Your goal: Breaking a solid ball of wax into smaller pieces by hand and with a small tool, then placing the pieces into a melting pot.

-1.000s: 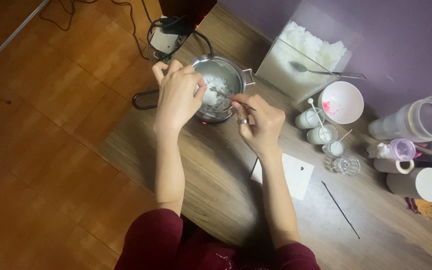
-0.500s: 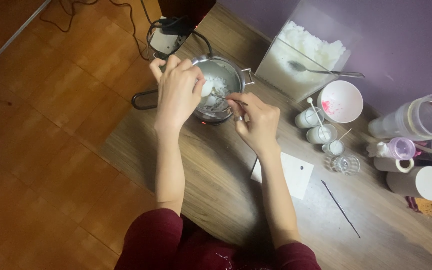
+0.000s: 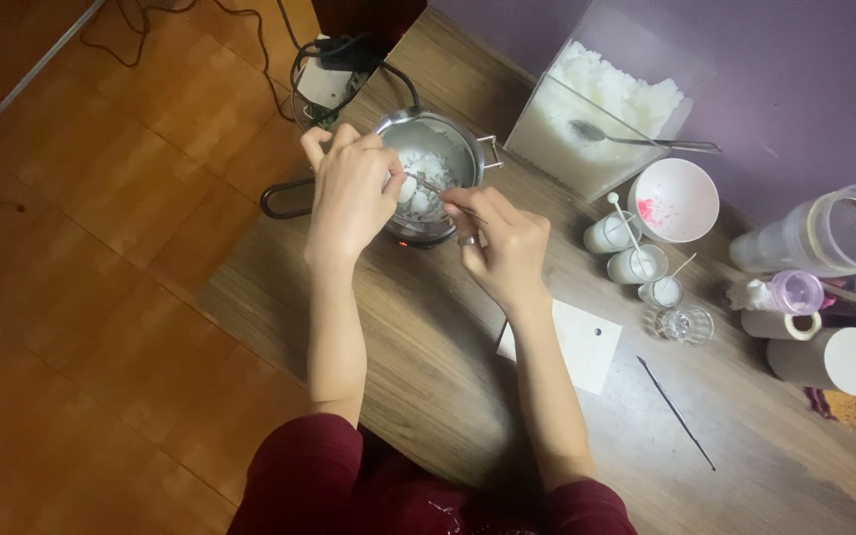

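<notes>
One pot (image 3: 445,159), steel, stood at the far edge of the table (image 3: 428,337), white flakes (image 3: 426,173) inside, one black handle sticking out over the floor. My left hand (image 3: 352,193) was curled over the pot's near rim, fingertips pinching one small white lump (image 3: 407,186) above the flakes. My right hand (image 3: 500,246), one ring on it, was closed around one thin metal stirrer (image 3: 426,184), its tip down in the pot.

Beside the pot: one clear box (image 3: 596,114) of white flakes with one spoon (image 3: 636,142) lying in it. One white bowl (image 3: 675,201) with a pink smear. Two small white-filled glasses (image 3: 626,250), one with a stick standing in it; two smaller glasses (image 3: 676,312) near them. One white card (image 3: 572,345) and one thin rod (image 3: 676,414) lay on the table to my right. One clear jar (image 3: 829,236), one small pink-lidded bottle (image 3: 785,294) and two rolls (image 3: 814,349) lay at the far right.
</notes>
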